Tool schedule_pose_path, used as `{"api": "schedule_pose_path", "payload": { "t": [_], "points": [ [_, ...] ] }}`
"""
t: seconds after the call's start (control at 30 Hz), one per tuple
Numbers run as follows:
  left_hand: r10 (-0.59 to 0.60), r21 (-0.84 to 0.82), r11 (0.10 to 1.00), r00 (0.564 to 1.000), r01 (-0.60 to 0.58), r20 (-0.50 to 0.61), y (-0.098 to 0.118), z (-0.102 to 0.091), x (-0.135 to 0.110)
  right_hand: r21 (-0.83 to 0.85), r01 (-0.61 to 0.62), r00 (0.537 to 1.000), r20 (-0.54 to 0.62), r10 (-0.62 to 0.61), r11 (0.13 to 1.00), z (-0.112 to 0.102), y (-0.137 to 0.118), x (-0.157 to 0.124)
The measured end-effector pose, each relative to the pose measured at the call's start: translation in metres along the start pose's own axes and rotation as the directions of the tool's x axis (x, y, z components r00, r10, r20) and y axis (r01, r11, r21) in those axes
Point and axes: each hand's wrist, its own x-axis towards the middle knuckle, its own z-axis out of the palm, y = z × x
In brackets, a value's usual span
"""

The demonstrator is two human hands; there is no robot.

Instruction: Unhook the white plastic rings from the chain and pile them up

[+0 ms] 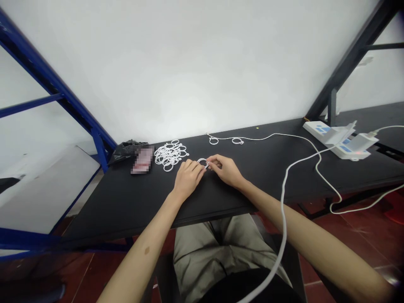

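My left hand [187, 176] and my right hand [224, 169] meet over the middle of the black table [126, 198]. Both pinch a small white ring [202, 162] held between their fingertips. Just to the left of my hands lies a pile of several white rings [170, 154]. Behind my hands a thin white cord [252, 138] runs across the table with two loops [225, 141] in it.
A black bag [128, 150] and a blurred pinkish object [142, 160] lie at the table's left rear. White power strips [339, 139] sit at the right, with white cables [284, 189] trailing off the front edge. A blue metal frame [72, 105] stands left, a black one [347, 63] right.
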Motion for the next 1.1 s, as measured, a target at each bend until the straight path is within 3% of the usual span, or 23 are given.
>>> {"api": "schedule_pose_path", "payload": {
  "t": [0.43, 0.6, 0.7, 0.83, 0.93, 1.0, 1.1],
  "points": [
    [-0.005, -0.004, 1.000, 1.000, 0.005, -0.015, 0.002, -0.001, 0.000, -0.079, 0.048, 0.999, -0.011, -0.049, 0.996, 0.001, 0.002, 0.000],
    [-0.116, 0.020, 0.993, 0.987, 0.119, -0.112, -0.004, 0.001, 0.000, -0.147, 0.070, 0.997, -0.032, -0.076, 0.987, 0.003, 0.007, 0.001],
    [-0.250, 0.034, 0.964, 0.940, 0.265, -0.230, -0.019, 0.004, 0.000, -0.238, 0.127, 0.992, 0.027, -0.124, 0.963, 0.005, 0.008, -0.001],
    [-0.413, 0.040, 0.889, 0.837, 0.456, -0.359, -0.051, 0.009, -0.002, -0.462, 0.250, 0.965, 0.195, -0.177, 0.851, 0.008, 0.007, -0.004],
    [-0.484, 0.040, 0.842, 0.785, 0.539, -0.386, -0.064, 0.010, -0.004, -0.491, 0.225, 0.971, 0.187, -0.150, 0.842, 0.008, 0.007, -0.003],
    [-0.483, 0.054, 0.846, 0.803, 0.531, -0.349, -0.059, 0.009, -0.004, -0.483, 0.203, 0.976, 0.168, -0.137, 0.852, 0.008, 0.009, -0.002],
    [-0.351, 0.060, 0.928, 0.916, 0.368, -0.194, -0.040, 0.004, -0.003, -0.441, 0.175, 0.983, 0.135, -0.128, 0.880, 0.007, 0.012, 0.000]
  ]
}}
